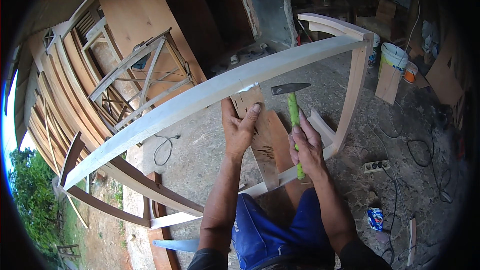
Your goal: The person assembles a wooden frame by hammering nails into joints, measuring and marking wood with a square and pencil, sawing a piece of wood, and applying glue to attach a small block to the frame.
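A large pale wooden frame (200,99) stretches across in front of me, its long beam running from lower left to upper right. My left hand (241,131) grips a wooden board (262,152), thumb on its face and fingers round its left edge. The board's upper end meets the underside of the beam; its lower end lies over the frame's nearer rail. In my right hand (308,145) is a hammer (293,109) with a green handle, held upright. Its dark head is just below the beam, right of the board's top, apart from both.
A handsaw blade (176,244) lies by my left forearm. Long planks (60,100) lean at the left. Cables and a power strip (376,166) lie on the concrete floor at right, near a blue-and-white packet (375,219). A white bucket (393,57) stands beyond the frame.
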`<state>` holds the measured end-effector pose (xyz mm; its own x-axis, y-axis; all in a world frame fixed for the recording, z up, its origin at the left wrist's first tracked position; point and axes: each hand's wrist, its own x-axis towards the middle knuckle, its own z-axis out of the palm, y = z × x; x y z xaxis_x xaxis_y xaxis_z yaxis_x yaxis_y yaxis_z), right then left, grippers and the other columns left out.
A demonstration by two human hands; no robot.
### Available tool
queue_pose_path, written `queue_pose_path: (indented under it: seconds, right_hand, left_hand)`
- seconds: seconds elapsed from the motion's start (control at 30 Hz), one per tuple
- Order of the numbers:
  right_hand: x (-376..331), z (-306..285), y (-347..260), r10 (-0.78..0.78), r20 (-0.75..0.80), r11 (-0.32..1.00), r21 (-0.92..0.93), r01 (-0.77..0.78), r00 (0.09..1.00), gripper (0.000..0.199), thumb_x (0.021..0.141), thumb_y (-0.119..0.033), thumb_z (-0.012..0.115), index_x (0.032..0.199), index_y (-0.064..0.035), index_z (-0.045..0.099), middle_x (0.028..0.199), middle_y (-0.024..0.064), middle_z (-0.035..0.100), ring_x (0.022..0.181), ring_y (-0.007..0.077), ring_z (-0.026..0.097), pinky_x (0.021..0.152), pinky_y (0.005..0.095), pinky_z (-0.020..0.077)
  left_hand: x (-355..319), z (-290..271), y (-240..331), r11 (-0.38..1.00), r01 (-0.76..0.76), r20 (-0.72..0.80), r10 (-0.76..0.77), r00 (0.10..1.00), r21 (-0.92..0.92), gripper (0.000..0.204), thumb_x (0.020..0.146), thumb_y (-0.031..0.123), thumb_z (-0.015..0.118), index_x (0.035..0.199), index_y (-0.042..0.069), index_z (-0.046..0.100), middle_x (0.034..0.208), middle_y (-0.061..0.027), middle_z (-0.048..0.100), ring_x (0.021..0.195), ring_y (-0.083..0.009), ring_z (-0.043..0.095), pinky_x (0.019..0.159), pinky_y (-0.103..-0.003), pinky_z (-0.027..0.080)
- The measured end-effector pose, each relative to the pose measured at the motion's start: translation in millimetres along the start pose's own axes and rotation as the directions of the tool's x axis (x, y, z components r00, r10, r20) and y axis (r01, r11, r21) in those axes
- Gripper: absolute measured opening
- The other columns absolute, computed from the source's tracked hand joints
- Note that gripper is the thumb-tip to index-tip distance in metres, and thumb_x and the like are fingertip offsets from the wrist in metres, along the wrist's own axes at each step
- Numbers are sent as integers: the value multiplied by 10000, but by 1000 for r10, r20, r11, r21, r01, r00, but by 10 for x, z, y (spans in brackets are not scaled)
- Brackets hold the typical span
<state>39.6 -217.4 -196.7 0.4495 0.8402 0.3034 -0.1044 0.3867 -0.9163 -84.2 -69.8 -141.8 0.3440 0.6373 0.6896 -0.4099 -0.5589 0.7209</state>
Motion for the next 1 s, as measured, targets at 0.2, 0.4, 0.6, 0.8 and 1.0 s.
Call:
queue_pose_path:
  seconds: [0.2, 0.4, 0.6, 0.8, 1.0]
  right_hand:
    - [75, 65, -43, -17, 104, 999, -37, 21, 994, 564, 1087, -296, 461, 1595, -124, 286, 727, -39, 426, 546, 18, 387, 443, 193, 376]
    - [80, 114, -47, -23, 6, 1000, 17, 22, 1000, 581, 1081, -308, 477, 1592, -107, 288, 728, -45, 411, 544, 16, 372, 437, 186, 359]
    - [103, -10, 174, -344, 47, 799, -510, 319, 938, 600, 1083, -286, 421, 1565, 15, 227, 927, 141, 654, 806, 190, 631, 763, 365, 536]
    - [-235, 128, 75, -405, 139, 851, -305, 428, 904, 469, 1052, -174, 485, 1433, 21, 293, 879, 165, 651, 746, 178, 623, 676, 344, 507]
    - [-118, 449, -338, -384, 426, 810, -271, 521, 819, 695, 923, -128, 625, 1523, -44, 286, 1078, 229, 691, 948, 347, 720, 767, 462, 578]
  left_hand:
    - [-2, -11, -18, 1000, -10, -2, 10, 1000, -20, 715, 919, 140, 731, 1496, 50, 319, 1335, -138, 579, 1232, -219, 572, 1046, -367, 470]
    - [-23, -20, -31, 1000, -1, -31, 1, 1000, -17, 688, 913, 164, 742, 1465, 50, 348, 1322, -138, 585, 1213, -216, 581, 1041, -358, 467]
    - [-23, 12, 77, 999, 33, -30, -34, 999, -14, 653, 914, 194, 731, 1432, 34, 368, 1287, -140, 592, 1188, -220, 580, 1034, -372, 458]
    - [-705, 46, 152, 899, -169, -232, 279, 932, 404, 564, 924, 390, 694, 1283, 1, 501, 1093, -85, 599, 967, -183, 569, 872, -356, 445]
    - [-850, 132, 524, 979, 177, -167, -193, 967, -104, 310, 1030, 208, 597, 1215, -41, 603, 1018, -110, 699, 842, -108, 639, 728, -256, 503]
